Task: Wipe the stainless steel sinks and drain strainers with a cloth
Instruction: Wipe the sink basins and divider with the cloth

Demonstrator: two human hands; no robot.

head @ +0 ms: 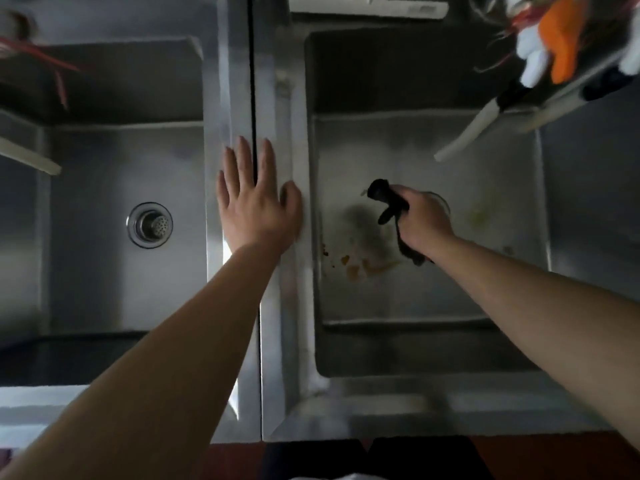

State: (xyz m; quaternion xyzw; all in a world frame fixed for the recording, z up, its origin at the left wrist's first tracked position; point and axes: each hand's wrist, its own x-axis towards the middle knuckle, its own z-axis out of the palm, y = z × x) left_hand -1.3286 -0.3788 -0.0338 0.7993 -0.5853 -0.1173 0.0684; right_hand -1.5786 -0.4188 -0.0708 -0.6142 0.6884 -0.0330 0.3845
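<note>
Two stainless steel sinks sit side by side. The left sink (pixel 104 282) has a round drain strainer (pixel 150 225) in its floor. My left hand (pixel 256 199) lies flat with fingers spread on the steel divider (pixel 273 98) between the basins. Down in the right sink (pixel 415 299), my right hand (pixel 424 221) is closed on a dark cloth (pixel 388 202) bunched in the fist, over the spot where that basin's drain shows only as a rim behind the hand. Brown and orange stains (pixel 356 266) mark the floor just left of the hand.
A white tube-like spout (pixel 465 133) slants over the right sink's back right corner, under a blurred white and orange object (pixel 561 46). A pale bar (pixel 27 155) juts over the left sink. Greenish residue (pixel 479 214) lies right of my hand. The counter's front edge (pixel 381 424) runs below.
</note>
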